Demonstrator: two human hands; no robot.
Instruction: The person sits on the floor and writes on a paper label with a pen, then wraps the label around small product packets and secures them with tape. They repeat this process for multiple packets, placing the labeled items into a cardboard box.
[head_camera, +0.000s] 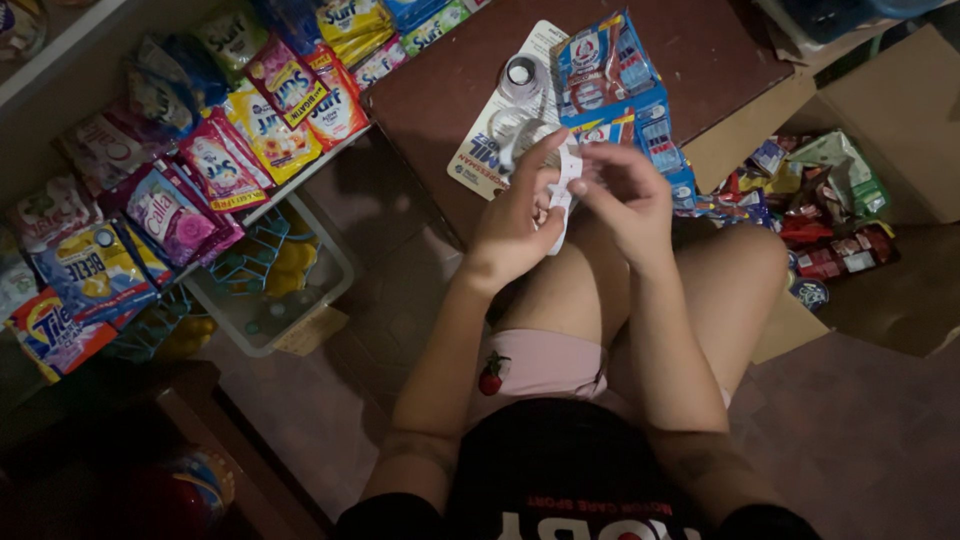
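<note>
Both my left hand (512, 222) and right hand (625, 195) pinched on the white strip (563, 196), mid-handling near blue sachets (618, 95); next needs firm grip.

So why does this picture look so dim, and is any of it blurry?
Head view: light falls mostly on the hands, left hand and right hand, which hold a white strip; the lower corners sink into shadow; the sachets on the left are lit but soft; edges bend slightly from the wide lens.
</note>
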